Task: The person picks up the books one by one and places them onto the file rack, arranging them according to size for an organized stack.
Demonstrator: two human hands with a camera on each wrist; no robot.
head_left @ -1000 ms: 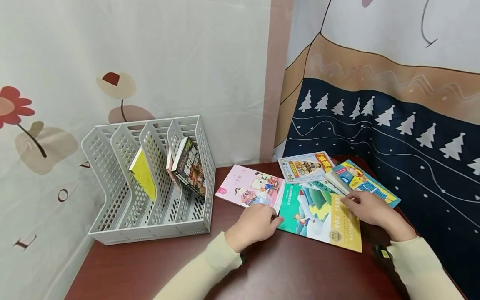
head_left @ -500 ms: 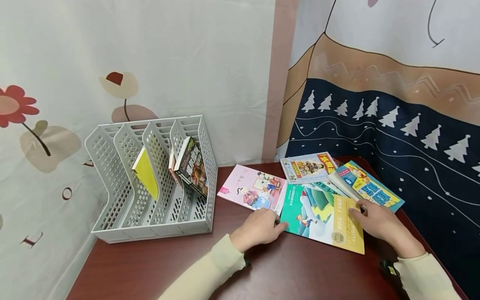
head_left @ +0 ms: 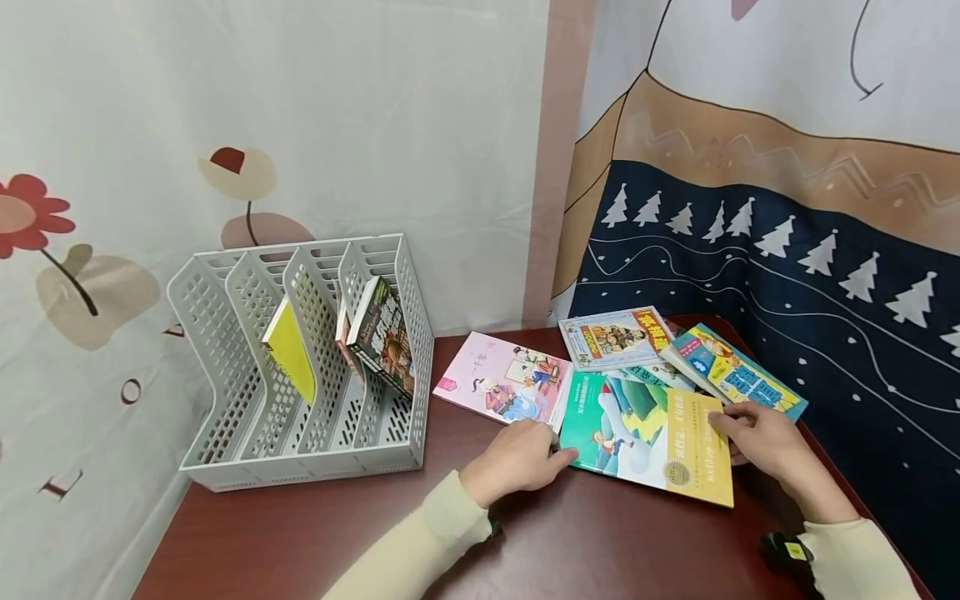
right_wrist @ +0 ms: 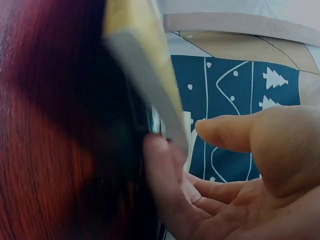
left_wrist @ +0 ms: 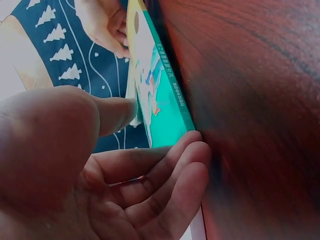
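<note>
A green-and-yellow picture book [head_left: 622, 433] lies at the front of the book pile on the table, its cover facing up. My left hand [head_left: 517, 458] holds its left end, thumb at the near left corner; in the left wrist view the curled fingertips [left_wrist: 192, 137] meet the spine's lower end. At the yellow right edge, my right hand [head_left: 765, 442] has its thumb over the cover and its fingers tucked below. The right wrist view shows the book's edge [right_wrist: 155, 95] between thumb and fingers, slightly blurred.
Beside the left hand lies a pink book [head_left: 502, 379]. Behind are a pale-blue book [head_left: 615, 337] and a blue-and-yellow book [head_left: 738, 375], overlapping others. A grey slotted file rack [head_left: 300, 471] stands left, with a yellow book [head_left: 288, 350] and dark-covered books [head_left: 386, 337] inside.
My right hand has shifted down and right along the yellow edge, its fingers now beneath it. The picture book has moved slightly. My left hand stays at the left corner.
</note>
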